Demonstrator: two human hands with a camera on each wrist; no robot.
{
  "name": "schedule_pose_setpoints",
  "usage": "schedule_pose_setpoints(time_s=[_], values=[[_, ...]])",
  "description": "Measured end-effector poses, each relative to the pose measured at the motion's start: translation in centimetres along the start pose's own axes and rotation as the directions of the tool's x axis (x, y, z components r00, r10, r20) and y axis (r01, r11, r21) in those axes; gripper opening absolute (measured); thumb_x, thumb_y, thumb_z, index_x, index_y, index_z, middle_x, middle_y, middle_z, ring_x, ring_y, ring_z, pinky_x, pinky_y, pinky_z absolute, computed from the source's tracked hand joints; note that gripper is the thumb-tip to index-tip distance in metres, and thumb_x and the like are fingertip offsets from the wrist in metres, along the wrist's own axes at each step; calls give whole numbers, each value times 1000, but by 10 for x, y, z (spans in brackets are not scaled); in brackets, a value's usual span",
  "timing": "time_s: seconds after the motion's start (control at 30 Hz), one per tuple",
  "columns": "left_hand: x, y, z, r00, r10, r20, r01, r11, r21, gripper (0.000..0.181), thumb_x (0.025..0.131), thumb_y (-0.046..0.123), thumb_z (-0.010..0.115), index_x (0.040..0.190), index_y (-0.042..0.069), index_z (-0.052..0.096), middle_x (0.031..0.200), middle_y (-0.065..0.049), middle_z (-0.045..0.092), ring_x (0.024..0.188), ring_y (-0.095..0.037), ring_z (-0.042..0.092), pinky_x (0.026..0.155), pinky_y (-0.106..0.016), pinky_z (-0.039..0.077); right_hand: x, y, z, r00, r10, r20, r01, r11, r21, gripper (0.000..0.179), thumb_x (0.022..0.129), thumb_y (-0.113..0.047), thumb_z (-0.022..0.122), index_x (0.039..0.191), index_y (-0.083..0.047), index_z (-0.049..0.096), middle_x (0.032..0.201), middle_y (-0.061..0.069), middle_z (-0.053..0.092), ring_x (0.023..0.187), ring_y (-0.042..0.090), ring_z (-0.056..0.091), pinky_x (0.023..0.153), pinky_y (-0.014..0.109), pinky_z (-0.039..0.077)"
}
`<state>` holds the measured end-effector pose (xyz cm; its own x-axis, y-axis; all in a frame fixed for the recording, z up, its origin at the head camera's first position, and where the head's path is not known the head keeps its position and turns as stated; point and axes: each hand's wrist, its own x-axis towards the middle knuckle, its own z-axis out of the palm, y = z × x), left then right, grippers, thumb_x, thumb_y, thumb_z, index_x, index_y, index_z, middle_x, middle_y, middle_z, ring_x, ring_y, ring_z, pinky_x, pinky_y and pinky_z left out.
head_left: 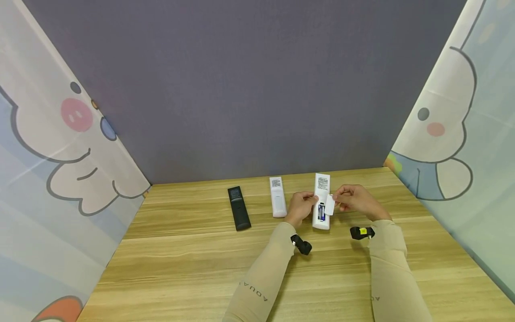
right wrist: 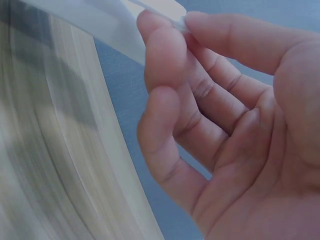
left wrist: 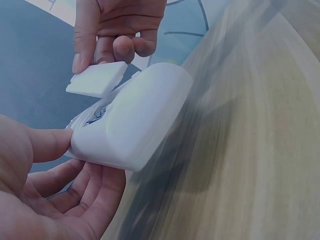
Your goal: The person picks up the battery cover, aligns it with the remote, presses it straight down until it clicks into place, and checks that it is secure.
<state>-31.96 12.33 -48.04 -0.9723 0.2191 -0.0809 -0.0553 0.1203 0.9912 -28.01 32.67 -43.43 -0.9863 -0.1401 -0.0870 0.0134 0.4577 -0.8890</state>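
My left hand [head_left: 299, 208] grips a white remote control [head_left: 321, 183] by its left side, its back facing up. The remote's battery compartment is uncovered, and blue batteries [head_left: 321, 212] lie inside it. Between thumb and fingers, my right hand [head_left: 358, 200] pinches a white battery cover [head_left: 330, 205] at the compartment's right edge. In the left wrist view the cover [left wrist: 97, 80] is tilted above the remote [left wrist: 145, 115], apart from the opening. The right wrist view shows the thumb and fingertips on the cover's edge, with the remote partly cut off.
Left of my hands, a second white remote [head_left: 278, 197] lies back up on the wooden table [head_left: 193, 268]. Farther left lies a black remote [head_left: 239, 209], also back up. A grey panel [head_left: 257, 89] stands behind the table, with cartoon-printed curtains [head_left: 36, 179] at both sides.
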Motion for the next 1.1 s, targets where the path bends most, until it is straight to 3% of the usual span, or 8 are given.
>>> schedule_pose_setpoints(time_s=[0.23, 0.4, 0.77, 1.1], values=[[0, 0, 1, 1000, -4, -6, 4, 1000, 4, 25, 98, 18, 70, 119, 5, 74, 92, -2, 69, 77, -11, 59, 64, -25, 51, 0, -3, 3, 1000, -15, 20, 15, 1000, 10, 26, 101, -18, 66, 108, 6, 64, 87, 7, 73, 70, 21, 69, 75, 44, 62], [0, 0, 1, 1000, 1, -12, -1, 1000, 13, 24, 98, 18, 70, 118, 5, 75, 92, -2, 69, 77, -11, 60, 62, -21, 47, 1, -5, 5, 1000, -3, 22, 3, 1000, -3, 26, 100, -20, 67, 107, 5, 64, 90, 14, 75, 71, 22, 70, 74, 42, 61], [2, -2, 1, 1000, -4, -8, 4, 1000, 12, 25, 98, 19, 70, 120, 6, 75, 95, -2, 71, 76, -9, 60, 64, -22, 50, 4, -6, 6, 998, 0, 57, 1, 1000, -9, 24, 100, -19, 67, 107, 5, 65, 91, 20, 74, 72, 22, 70, 77, 44, 62], [2, -1, 0, 1000, -9, -1, 9, 1000, -16, 25, 99, 18, 69, 119, 6, 74, 92, -2, 70, 75, -9, 59, 68, -29, 55, 4, -7, 8, 997, -8, 83, 9, 1000, -11, 25, 100, -19, 67, 107, 5, 66, 88, 16, 73, 73, 26, 71, 79, 46, 61]])
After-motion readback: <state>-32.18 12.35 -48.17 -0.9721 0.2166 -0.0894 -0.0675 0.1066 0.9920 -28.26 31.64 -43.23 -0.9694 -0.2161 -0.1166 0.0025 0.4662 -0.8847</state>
